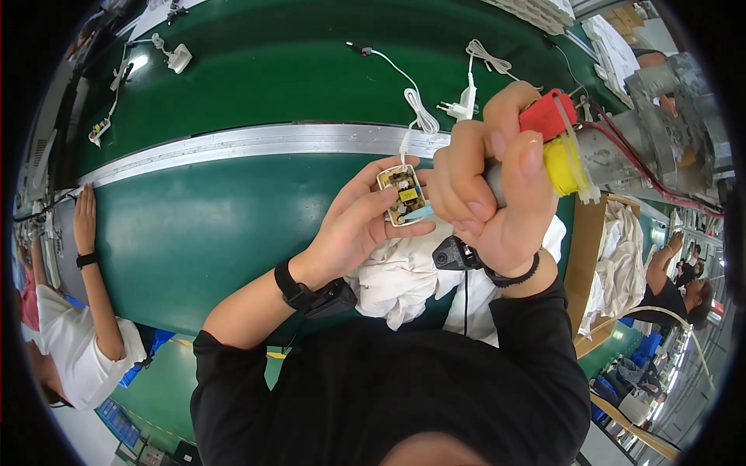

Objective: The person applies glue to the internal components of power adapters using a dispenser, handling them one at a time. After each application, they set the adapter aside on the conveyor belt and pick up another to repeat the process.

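My left hand (339,239) is closed around the edges of a small white adapter shell, with its circuit board (409,195) facing up. A yellow-labelled part sits on the board, and a coiled white cable (420,110) leads away from the shell. My right hand (497,182) grips a thick grey tube-shaped tool (610,159), which has a red switch (549,115), a yellow band and wires along it. Its pale blue tip (420,213) reaches the board's lower edge; whether it touches is hard to tell. Crumpled white cloth (400,276) lies beneath my hands.
A metal rail (256,146) crosses the green bench. Beyond it lie a white plug adapter (465,105) and another adapter (179,58) with cables. At right stands a cardboard box (588,248) holding white cloth. A co-worker's hand (85,221) rests on the bench at left.
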Demonstrator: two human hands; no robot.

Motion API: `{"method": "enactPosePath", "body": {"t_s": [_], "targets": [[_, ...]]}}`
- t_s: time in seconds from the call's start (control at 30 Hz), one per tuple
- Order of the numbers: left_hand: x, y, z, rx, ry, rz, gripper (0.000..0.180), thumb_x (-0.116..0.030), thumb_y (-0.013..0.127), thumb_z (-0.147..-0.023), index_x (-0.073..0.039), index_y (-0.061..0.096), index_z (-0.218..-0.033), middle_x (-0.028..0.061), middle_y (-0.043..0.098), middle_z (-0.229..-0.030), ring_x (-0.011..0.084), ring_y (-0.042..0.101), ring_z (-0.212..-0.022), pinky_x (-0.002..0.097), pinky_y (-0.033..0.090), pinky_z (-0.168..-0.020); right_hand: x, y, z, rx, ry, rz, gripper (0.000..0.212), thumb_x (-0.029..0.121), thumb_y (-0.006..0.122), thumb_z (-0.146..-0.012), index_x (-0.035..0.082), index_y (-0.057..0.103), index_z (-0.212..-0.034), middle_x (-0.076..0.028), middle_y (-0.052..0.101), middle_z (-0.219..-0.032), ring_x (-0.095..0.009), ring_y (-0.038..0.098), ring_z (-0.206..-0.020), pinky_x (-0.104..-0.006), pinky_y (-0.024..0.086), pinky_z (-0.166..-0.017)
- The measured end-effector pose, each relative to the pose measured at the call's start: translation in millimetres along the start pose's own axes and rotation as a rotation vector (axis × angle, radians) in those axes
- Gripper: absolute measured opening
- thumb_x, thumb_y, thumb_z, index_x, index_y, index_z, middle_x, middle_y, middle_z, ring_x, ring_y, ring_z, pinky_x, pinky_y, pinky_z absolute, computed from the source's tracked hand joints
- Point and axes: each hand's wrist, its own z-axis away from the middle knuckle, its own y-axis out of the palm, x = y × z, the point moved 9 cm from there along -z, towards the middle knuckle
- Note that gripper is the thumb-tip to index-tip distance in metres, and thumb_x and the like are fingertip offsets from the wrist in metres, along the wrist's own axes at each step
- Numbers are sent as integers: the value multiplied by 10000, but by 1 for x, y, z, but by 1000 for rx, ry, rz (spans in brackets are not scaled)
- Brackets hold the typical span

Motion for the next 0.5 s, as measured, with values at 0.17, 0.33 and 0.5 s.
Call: {"method": "enactPosePath", "body": {"t_s": [0.17, 0.33, 0.5], "targets": [[-2, 1, 0, 14, 11, 4, 422, -153, 385, -938, 3, 299, -1321, 156, 435, -1280, 241, 480, -1168, 454, 469, -938, 1, -4, 3, -32, -46, -34, 344, 409, 446, -926, 82, 360, -985, 14, 356, -531, -58, 309, -410, -211, 259, -385], [-1, 3, -1, 14, 6, -10, 423, -154, 376, -938, 3, 294, -1322, 158, 431, -1285, 247, 473, -1177, 456, 468, -937, 5, -8, 0, -45, -68, 11, 426, 415, 421, -932, 39, 359, -1121, 23, 351, -528, -49, 305, -412, -211, 257, -387], [5, -2, -4, 11, -8, -28, 407, -127, 360, -937, -16, 297, -1324, 156, 429, -1288, 247, 471, -1176, 449, 468, -938, 12, -10, 0, -83, -36, 76, 471, 478, 365, -946, 46, 345, -1134, 25, 321, -507, -55, 290, -390, -212, 247, -371]]}}
